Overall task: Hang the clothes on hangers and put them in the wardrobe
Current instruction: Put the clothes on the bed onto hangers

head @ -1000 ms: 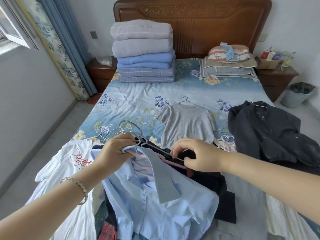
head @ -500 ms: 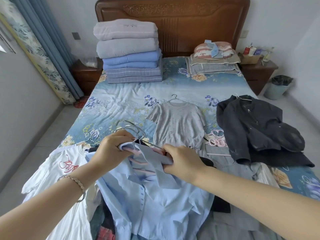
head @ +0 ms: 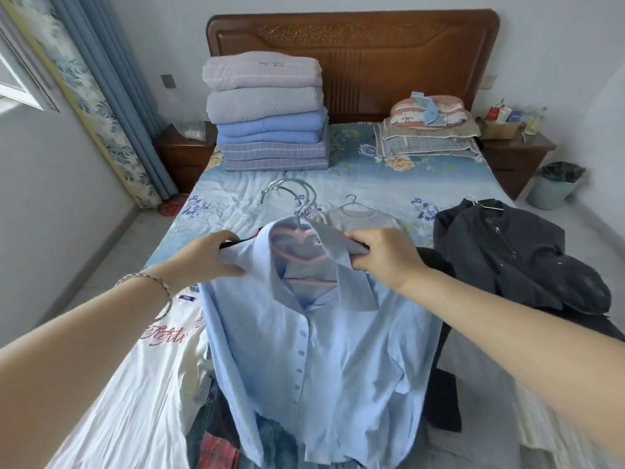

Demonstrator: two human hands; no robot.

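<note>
The light-blue buttoned cotton shirt (head: 314, 350), bunched on the near clothes pile a second ago, now hangs lifted. The left hand (head: 203, 257) and right hand (head: 382, 255) each grip a shoulder over the pink plastic hangers (head: 301, 257). It looks seated and nearly wardrobe-ready.

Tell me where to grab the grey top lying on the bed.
Grip the wire hanger hook sticking out of the grey top, coming from above on the headboard side. The hook lies bare on the sheet beyond the neckline, while the blue shirt covers the top's lower part.
</note>
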